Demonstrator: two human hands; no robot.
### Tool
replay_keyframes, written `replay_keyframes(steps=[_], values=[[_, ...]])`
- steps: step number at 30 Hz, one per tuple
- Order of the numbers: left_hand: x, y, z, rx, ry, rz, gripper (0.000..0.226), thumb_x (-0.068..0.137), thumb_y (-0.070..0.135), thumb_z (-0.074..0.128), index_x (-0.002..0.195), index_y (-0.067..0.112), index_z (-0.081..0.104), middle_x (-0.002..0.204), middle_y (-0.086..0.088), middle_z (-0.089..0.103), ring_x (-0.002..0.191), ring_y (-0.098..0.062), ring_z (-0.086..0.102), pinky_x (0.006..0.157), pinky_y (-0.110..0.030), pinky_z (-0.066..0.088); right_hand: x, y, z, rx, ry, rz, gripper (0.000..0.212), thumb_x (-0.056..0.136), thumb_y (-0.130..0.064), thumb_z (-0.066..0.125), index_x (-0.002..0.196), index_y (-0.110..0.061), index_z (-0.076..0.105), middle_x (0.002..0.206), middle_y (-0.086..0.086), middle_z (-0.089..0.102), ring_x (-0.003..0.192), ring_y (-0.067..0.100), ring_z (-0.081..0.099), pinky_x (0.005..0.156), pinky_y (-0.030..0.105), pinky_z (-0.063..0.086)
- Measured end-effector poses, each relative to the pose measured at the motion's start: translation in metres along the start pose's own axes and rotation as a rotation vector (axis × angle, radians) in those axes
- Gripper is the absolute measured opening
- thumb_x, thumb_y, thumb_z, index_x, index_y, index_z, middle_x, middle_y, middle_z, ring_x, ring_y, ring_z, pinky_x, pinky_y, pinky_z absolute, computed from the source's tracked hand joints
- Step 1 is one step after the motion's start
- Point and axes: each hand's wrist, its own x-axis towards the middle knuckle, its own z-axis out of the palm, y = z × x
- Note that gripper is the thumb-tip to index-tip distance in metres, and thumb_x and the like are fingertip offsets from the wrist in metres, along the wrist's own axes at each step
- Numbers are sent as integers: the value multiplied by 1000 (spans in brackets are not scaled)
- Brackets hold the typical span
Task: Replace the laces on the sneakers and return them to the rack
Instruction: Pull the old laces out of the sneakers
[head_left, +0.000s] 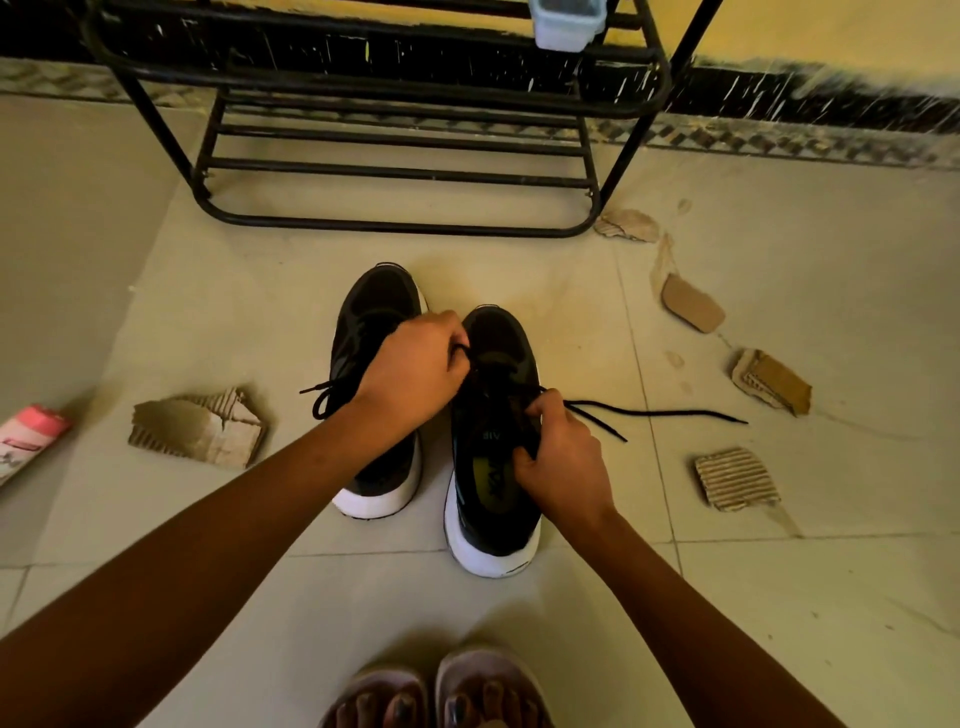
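Right, both sneakers stand side by side on the tiled floor (519, 597), toes pointing far toward the black metal rack (405, 171), white heels near. The left hand (410, 364) reaches across the left sneaker (374, 312) to the right sneaker (493, 509), its grip closed tight, fingertips pinching a loop of black lace (665, 414) over the eyelets. The right hand (561, 457) sits at the right side of that sneaker's opening, fingers curled in a firm grip on the collar, with the lace running out from under its thumb. From there the lace trails right along the floor, lying loose. Another lace end curls out left of the left wrist, over the left sneaker. Torn cardboard scraps (197, 428) lie scattered left and right. A pink tube (28, 436) lies far left, a pale plastic tub (569, 23) sits up on the rack, and sandalled feet (441, 691) show at the near edge.
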Motion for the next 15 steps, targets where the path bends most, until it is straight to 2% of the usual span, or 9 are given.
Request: replay_keyframes(steps=[3,5,6,8,10,11,12,14,15], values=[[-2,12,3,-531,-183,-273,10,93,6,48,95,13,55,77,-1,66,77,-10,65,79,-24,51,0,-1,0,-14,2,3,33,85,-17,60,113,-16,41,103,6,62,88,25,62,65,28,44],[-2,16,1,-776,-230,-405,15,94,3,44,91,14,53,66,-1,58,59,-5,62,68,-21,55,0,0,0,-19,2,5,34,85,-17,60,113,-16,41,103,6,62,88,25,62,65,27,43],[-2,15,-4,-753,-221,-394,17,93,3,45,87,16,53,61,2,55,51,-2,57,60,-18,54,0,0,-1,-21,3,10,34,86,-17,60,114,-16,41,104,7,62,88,25,62,65,27,43],[0,9,-14,-440,-167,-219,15,89,6,51,83,20,54,48,9,49,41,-2,49,50,-15,45,-1,0,-2,-26,3,18,34,86,-17,59,115,-16,40,104,7,61,88,25,62,65,27,43],[2,4,-21,-75,-147,-8,13,83,9,56,87,21,55,48,10,45,45,-5,46,52,-18,39,-1,0,-1,-36,0,9,34,86,-17,58,114,-15,40,105,8,61,89,27,62,65,27,42],[2,4,-23,-25,-149,35,17,82,9,58,92,22,55,53,9,47,48,-6,47,53,-19,39,-1,-1,0,-38,-2,6,33,86,-16,58,114,-15,40,105,8,61,90,28,61,66,28,41],[2,3,-23,-87,-164,40,22,81,8,59,97,23,55,58,7,50,53,-9,50,57,-19,41,-1,-1,0,-35,-2,6,33,86,-16,58,113,-15,40,106,9,61,91,29,61,66,29,42],[3,7,-26,-446,-196,-63,31,83,4,61,102,27,53,66,-2,57,65,-18,62,73,-23,48,-1,0,0,-26,-1,20,33,86,-16,58,113,-15,40,106,9,61,91,29,61,68,30,43],[3,9,-28,-645,-222,-135,34,84,1,61,102,28,51,66,-4,59,66,-17,64,75,-25,51,-1,0,0,-22,-1,28,34,86,-16,59,113,-15,40,106,9,61,91,29,61,69,31,44]])
